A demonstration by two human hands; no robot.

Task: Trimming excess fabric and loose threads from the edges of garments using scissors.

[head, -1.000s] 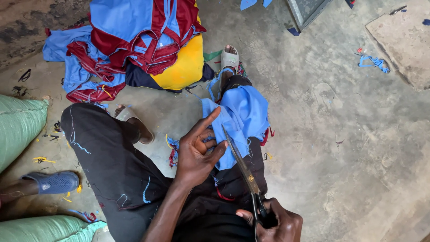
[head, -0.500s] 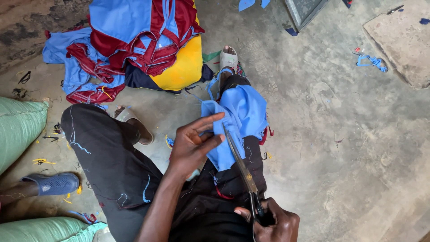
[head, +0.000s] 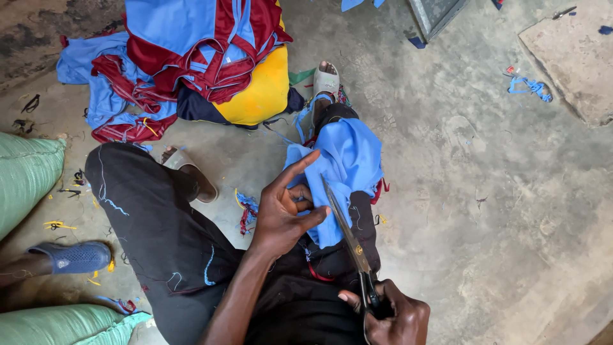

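A piece of blue cloth lies draped over my right leg. My left hand pinches its near left edge, index finger stretched up along the fabric. My right hand grips the black handles of long scissors; the blades point up and left, and their tips rest against the cloth beside my left thumb. I sit on the floor in black trousers flecked with thread.
A heap of blue, maroon and yellow garments lies ahead. Green sacks sit at left, next to another person's foot in a blue shoe. Cloth scraps dot the concrete floor.
My left hand has slid down and left along the cloth's edge, gathering it. The scissors in my right hand have shifted slightly and now point into the fabric near my thumb.
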